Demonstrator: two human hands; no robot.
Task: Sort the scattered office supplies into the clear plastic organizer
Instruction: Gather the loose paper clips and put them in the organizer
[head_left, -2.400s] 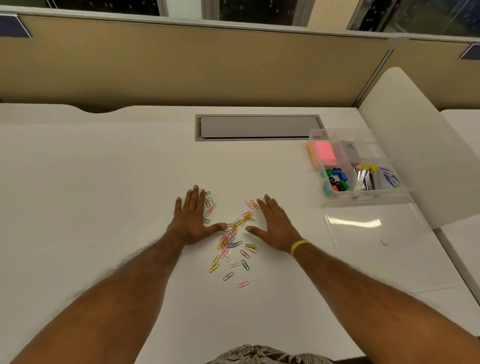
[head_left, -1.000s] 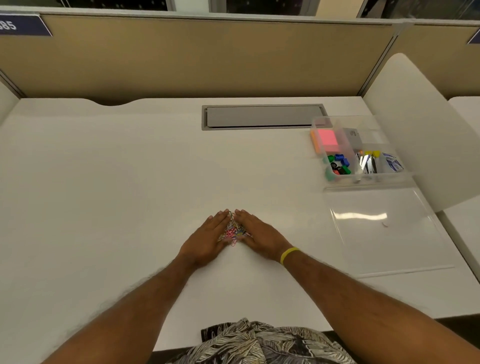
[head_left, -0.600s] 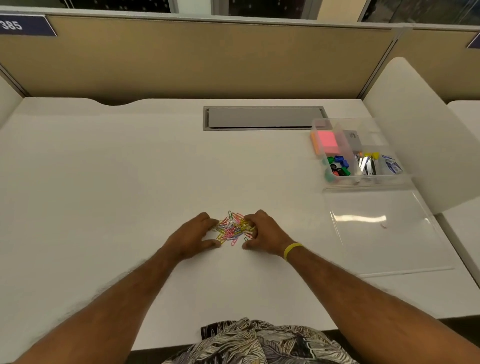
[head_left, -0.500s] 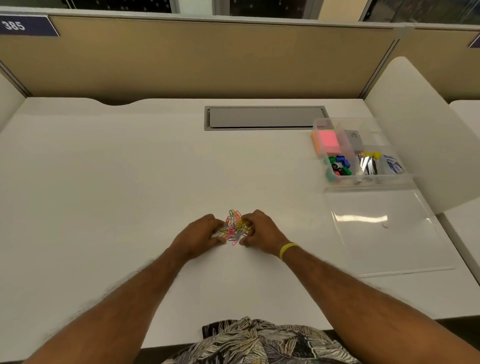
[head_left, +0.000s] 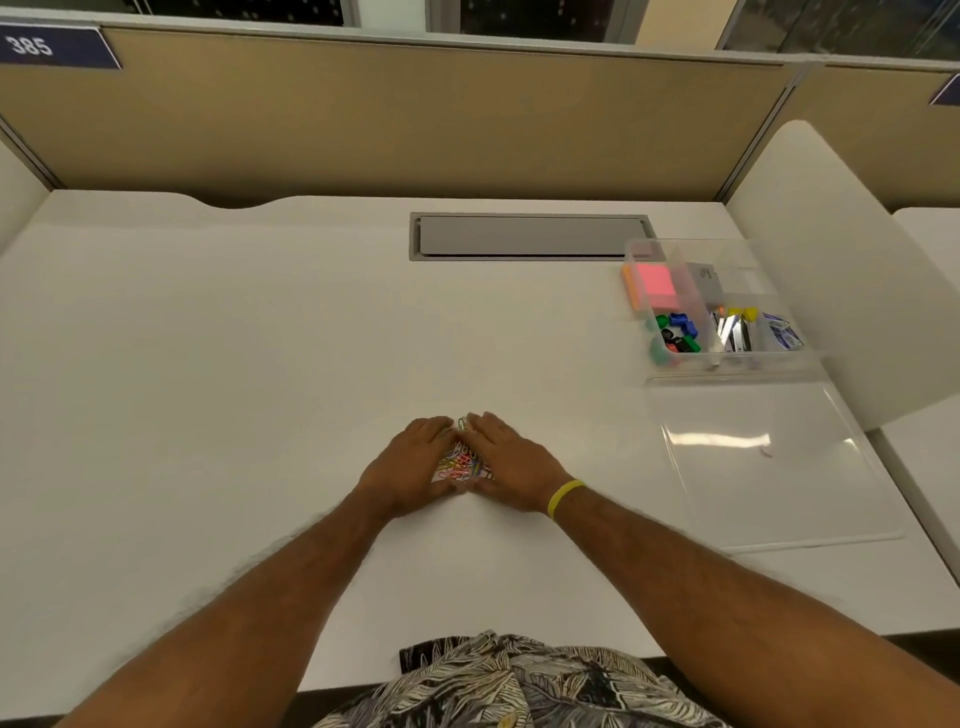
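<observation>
Corralling paper clips (head_left: 460, 464) mid-desk (head_left: 208, 364): left hand (head_left: 410, 467), right hand (head_left: 511, 465) together, flat; organizer (head_left: 737, 359) well apart rightward.

Desk (head_left: 260, 364) open toward organizer (head_left: 727, 360); lid (head_left: 779, 478) flat beside.

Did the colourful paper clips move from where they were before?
Yes. The paper clips were pushed inward into one small heap between the left hand and right hand, still in front of the grey desk cover.
</observation>
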